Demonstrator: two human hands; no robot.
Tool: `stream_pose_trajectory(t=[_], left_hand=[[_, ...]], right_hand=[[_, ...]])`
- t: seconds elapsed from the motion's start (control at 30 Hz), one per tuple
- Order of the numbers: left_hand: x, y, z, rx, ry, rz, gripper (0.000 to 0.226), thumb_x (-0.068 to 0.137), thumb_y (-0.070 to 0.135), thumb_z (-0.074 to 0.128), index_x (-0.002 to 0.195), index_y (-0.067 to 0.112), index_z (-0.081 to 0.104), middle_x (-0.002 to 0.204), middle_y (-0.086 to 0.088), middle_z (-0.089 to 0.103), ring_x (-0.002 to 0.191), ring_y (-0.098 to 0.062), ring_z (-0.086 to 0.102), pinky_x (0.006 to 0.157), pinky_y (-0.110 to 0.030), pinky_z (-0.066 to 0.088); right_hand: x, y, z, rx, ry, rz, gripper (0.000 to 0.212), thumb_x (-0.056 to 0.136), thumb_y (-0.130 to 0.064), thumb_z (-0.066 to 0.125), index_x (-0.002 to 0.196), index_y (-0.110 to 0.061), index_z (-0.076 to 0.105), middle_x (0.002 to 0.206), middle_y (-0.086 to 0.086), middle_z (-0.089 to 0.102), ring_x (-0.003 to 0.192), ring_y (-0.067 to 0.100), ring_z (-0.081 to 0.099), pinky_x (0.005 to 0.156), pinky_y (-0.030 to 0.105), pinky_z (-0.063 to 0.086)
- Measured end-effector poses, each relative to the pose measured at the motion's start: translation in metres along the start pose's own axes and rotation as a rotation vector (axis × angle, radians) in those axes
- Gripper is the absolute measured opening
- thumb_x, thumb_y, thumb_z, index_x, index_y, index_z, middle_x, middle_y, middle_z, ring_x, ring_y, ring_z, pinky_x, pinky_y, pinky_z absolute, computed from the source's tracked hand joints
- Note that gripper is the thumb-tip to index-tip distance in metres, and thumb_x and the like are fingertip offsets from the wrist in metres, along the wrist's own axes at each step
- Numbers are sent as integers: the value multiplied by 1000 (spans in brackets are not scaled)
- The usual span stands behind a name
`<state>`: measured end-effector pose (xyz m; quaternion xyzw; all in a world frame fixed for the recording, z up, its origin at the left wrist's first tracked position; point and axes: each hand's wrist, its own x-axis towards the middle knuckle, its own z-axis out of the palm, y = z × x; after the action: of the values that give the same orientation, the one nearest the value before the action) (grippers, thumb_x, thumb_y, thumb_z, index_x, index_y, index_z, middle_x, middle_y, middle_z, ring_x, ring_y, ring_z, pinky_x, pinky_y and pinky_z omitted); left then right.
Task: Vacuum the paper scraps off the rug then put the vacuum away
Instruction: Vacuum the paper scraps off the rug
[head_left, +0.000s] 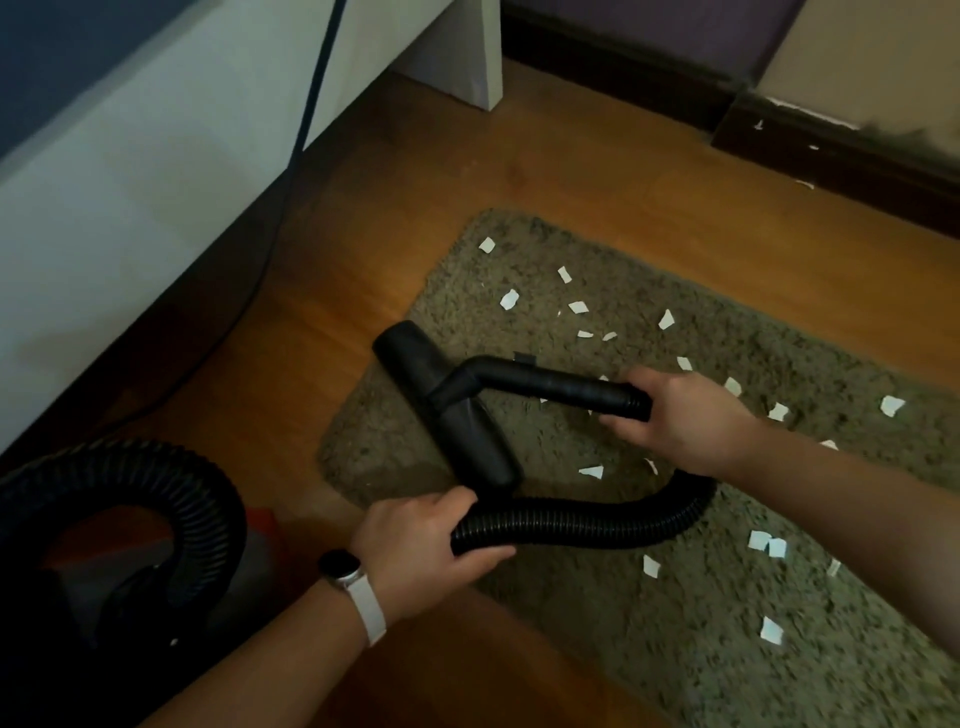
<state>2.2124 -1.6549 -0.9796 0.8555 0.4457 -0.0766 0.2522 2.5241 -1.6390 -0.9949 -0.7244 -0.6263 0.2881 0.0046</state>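
Observation:
A shaggy grey-brown rug (675, 597) lies on the wooden floor, strewn with several white paper scraps (509, 299). A black vacuum floor nozzle (447, 410) rests over the rug's left end, joined to a short rigid tube. My right hand (675, 415) grips the tube's end where the ribbed black hose (582, 522) begins. My left hand (426, 535), with a white-strapped watch on its wrist, is closed around the hose lower down. The hose loops left to the vacuum body (104, 571) at the bottom left, dark and partly hidden.
A white bed frame or cabinet (156, 182) runs along the left, with a dark power cord (306, 130) trailing down it to the floor. Dark skirting board (779, 119) lines the far wall. Bare wooden floor (467, 166) surrounds the rug.

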Motion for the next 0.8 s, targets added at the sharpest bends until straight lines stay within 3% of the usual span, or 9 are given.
stream_pose_trajectory(t=[0.1,0.2,0.27,0.37,0.53,0.67,0.8], left_hand=[[1,1,1,-25,-14,-25,52,81,78,40,112,37,51,82,19,49,75,1,51,56,-8,31],[7,6,4,-36,25,-13,66,74,85,25,111,37,51,79,20,48,73,1,52,56,-9,35],[14,11,7,-50,34,-18,71,72,86,20,113,36,51,84,19,51,77,0,55,63,-16,45],[22,15,9,-70,33,-18,73,72,86,22,115,35,52,91,18,58,83,-3,60,72,-27,53],[19,12,5,-55,8,-4,79,70,91,20,116,36,52,94,17,59,85,-1,59,73,-26,53],[15,13,3,-51,-34,-20,61,80,82,35,117,36,51,92,20,54,85,1,56,73,-21,49],[13,17,5,-41,-59,-37,52,82,77,42,115,38,50,88,20,52,83,1,54,73,-20,47]], right_hand=[[-3,9,-1,33,57,60,30,90,-52,62,108,-29,56,71,-5,61,62,14,61,57,34,52],[-5,25,-5,126,100,183,25,93,-49,61,107,-30,51,71,-1,61,59,16,60,49,30,44],[-5,34,-10,180,118,236,25,94,-48,60,109,-33,49,73,0,63,60,17,62,49,29,44],[-3,39,-14,198,112,237,24,94,-49,61,109,-33,50,74,0,64,61,18,63,51,31,50],[4,31,-12,169,111,173,24,92,-49,62,105,-30,54,70,-1,62,61,16,61,50,30,44],[9,24,-10,98,97,100,25,91,-49,62,106,-31,56,69,-3,61,60,14,61,52,31,47],[4,33,-7,108,63,147,25,91,-48,63,106,-29,56,71,-2,62,62,15,61,53,31,48]])
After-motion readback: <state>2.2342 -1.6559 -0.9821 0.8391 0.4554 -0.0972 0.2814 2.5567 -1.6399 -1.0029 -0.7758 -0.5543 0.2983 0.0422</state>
